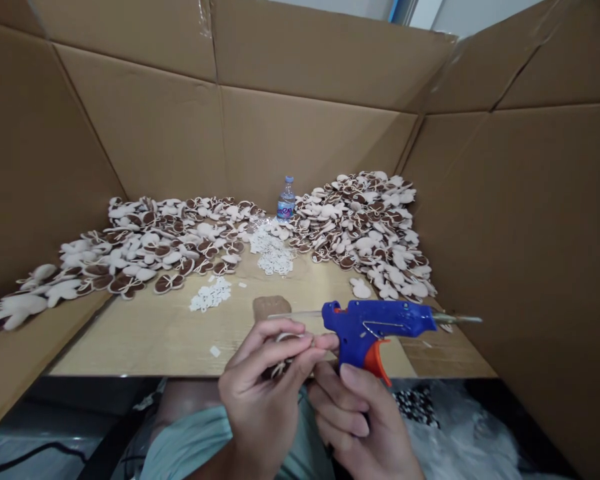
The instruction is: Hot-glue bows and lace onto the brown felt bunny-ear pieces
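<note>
Along the left of the frame, on a pale wood board (145, 340), a drift of cream-and-brown felt-like shapes (150, 250) and tiny white cut-outs (210, 295); at lower centre, left hand (263, 393) pinching a small felt piece (280, 367) narrowly between fingertips: soft, light, best taken by the edge. Upper centre, a water bottle (286, 199), its label too small to read fully; right of it, right hand (360, 420) wrapped around the grip of a blue hot glue gun (375, 327), rigid, light, no legible brand, with an orange trigger (377, 363) — and a second heap of shapes (365, 227) at far right.
</note>
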A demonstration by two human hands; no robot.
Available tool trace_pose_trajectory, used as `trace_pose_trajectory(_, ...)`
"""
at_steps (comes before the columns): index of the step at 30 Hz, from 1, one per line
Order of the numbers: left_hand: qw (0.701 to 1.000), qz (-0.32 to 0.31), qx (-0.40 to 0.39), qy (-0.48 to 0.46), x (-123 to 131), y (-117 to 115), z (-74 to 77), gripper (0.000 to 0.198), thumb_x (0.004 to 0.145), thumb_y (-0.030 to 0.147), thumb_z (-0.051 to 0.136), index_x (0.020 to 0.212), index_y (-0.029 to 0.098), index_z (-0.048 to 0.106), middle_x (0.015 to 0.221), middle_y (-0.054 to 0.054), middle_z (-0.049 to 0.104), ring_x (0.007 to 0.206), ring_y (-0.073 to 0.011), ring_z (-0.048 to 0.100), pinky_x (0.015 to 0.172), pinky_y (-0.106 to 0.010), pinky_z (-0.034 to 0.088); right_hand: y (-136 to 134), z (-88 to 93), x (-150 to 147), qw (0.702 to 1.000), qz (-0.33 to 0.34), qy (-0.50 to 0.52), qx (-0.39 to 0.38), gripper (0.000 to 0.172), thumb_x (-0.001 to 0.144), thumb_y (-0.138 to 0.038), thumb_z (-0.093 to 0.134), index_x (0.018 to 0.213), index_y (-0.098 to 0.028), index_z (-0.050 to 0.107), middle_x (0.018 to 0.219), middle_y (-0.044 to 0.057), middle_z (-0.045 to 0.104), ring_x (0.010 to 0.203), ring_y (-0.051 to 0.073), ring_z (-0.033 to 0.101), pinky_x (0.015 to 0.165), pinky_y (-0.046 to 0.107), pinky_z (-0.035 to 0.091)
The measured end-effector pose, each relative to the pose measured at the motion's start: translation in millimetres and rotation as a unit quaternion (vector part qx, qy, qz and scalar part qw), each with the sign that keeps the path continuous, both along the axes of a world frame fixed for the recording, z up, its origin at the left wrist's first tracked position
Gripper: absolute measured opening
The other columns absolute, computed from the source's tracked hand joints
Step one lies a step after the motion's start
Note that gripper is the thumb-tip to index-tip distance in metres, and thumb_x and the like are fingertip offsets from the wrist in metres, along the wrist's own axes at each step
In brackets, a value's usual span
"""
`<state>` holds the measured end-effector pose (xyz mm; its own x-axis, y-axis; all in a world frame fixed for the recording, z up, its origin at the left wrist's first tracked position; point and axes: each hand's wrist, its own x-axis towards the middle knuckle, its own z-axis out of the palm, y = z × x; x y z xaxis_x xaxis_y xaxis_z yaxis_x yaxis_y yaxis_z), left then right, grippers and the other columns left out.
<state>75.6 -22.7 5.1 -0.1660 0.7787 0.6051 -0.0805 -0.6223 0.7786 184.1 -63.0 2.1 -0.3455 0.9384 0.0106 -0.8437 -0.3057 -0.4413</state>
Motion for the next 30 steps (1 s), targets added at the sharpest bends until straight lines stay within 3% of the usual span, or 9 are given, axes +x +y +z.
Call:
trace_pose_trajectory(8, 0.998, -0.041, -0.05, -0.002, -6.7, -3.9, 7.1, 0.016, 0.069, 0.016, 0.084, 0.08, 0.026, 0.078, 0.085, 0.001, 0.073, 0.08, -0.0126, 0.07, 0.07, -0.016, 0.059, -0.4, 5.0, 3.0, 1.0, -0.017, -0.002, 0.015, 0.048, 0.081, -0.032, 0.074, 0.057, -0.018, 0.035, 0.048, -0.013, 0.023, 0.038, 0.0, 0.01, 0.036, 0.009, 0.017)
trace_pose_trajectory(16, 0.994, -0.054, -0.086, 0.048, -7.0, -3.4, 19.5, 0.012, 0.081, 0.017, 0.072, 0.074, 0.025, 0.078, 0.081, 0.001, 0.069, 0.073, -0.012, 0.071, 0.067, -0.017, 0.059, 0.8, -1.9, -0.2, 0.999, 0.0, -0.034, 0.013, 0.056, 0.081, -0.035, 0.071, 0.053, -0.019, 0.026, 0.048, -0.012, 0.024, 0.038, 0.0, 0.015, 0.037, 0.011, 0.021)
trace_pose_trajectory(18, 0.995, -0.026, -0.082, 0.051, -9.2, -2.7, 17.6, 0.014, 0.083, 0.018, 0.07, 0.071, 0.024, 0.075, 0.08, 0.0, 0.069, 0.074, -0.0126, 0.07, 0.067, -0.018, 0.058, -0.3, -1.1, -2.2, 0.999, 0.004, -0.038, 0.008, 0.051, 0.08, -0.035, 0.073, 0.054, -0.018, 0.032, 0.048, -0.012, 0.025, 0.039, 0.0, 0.015, 0.037, 0.011, 0.02)
trace_pose_trajectory(20, 0.995, 0.0, -0.073, 0.067, -15.4, -1.9, 13.3, 0.016, 0.083, 0.018, 0.068, 0.068, 0.023, 0.072, 0.078, 0.0, 0.07, 0.073, -0.0129, 0.069, 0.065, -0.017, 0.056, -1.8, 0.8, -3.6, 0.999, -0.007, -0.041, -0.001, 0.035, 0.078, -0.033, 0.075, 0.062, -0.017, 0.049, 0.05, -0.012, 0.025, 0.04, 0.001, 0.014, 0.037, 0.011, 0.019)
trace_pose_trajectory(22, 0.993, 0.011, -0.068, 0.1, -28.5, -1.0, 6.5, 0.018, 0.083, 0.017, 0.066, 0.066, 0.023, 0.07, 0.075, 0.0, 0.07, 0.07, -0.0131, 0.068, 0.063, -0.018, 0.055, -2.2, 2.3, -4.0, 0.998, -0.029, -0.046, -0.011, 0.02, 0.076, -0.031, 0.077, 0.08, -0.019, 0.062, 0.05, -0.013, 0.024, 0.041, 0.003, 0.012, 0.037, 0.011, 0.019)
trace_pose_trajectory(25, 0.982, 0.037, -0.082, 0.167, -65.6, 0.6, -8.1, 0.019, 0.083, 0.018, 0.064, 0.065, 0.023, 0.07, 0.072, -0.001, 0.071, 0.068, -0.0148, 0.068, 0.062, -0.02, 0.055, 0.4, 1.8, -3.4, 0.994, -0.066, -0.077, -0.03, 0.025, 0.075, -0.029, 0.078, 0.096, -0.022, 0.067, 0.05, -0.013, 0.022, 0.042, 0.004, 0.012, 0.037, 0.012, 0.019)
trace_pose_trajectory(28, 0.956, 0.136, -0.13, 0.225, -121.8, 1.5, -23.4, 0.02, 0.084, 0.025, 0.063, 0.066, 0.023, 0.069, 0.073, -0.002, 0.073, 0.068, -0.0173, 0.069, 0.062, -0.023, 0.054, 4.0, -0.4, -2.3, 0.982, -0.111, -0.138, -0.069, 0.032, 0.074, -0.028, 0.079, 0.104, -0.022, 0.067, 0.052, -0.013, 0.02, 0.044, 0.004, 0.013, 0.038, 0.013, 0.019)
trace_pose_trajectory(30, 0.922, 0.205, -0.156, 0.29, -163.7, -0.7, -31.6, 0.019, 0.083, 0.032, 0.063, 0.067, 0.023, 0.069, 0.069, -0.001, 0.072, 0.061, -0.0183, 0.066, 0.058, -0.025, 0.051, 5.7, -0.8, -1.3, 0.971, -0.131, -0.176, -0.092, 0.035, 0.073, -0.028, 0.079, 0.106, -0.022, 0.067, 0.053, -0.013, 0.019, 0.045, 0.004, 0.013, 0.038, 0.013, 0.019)
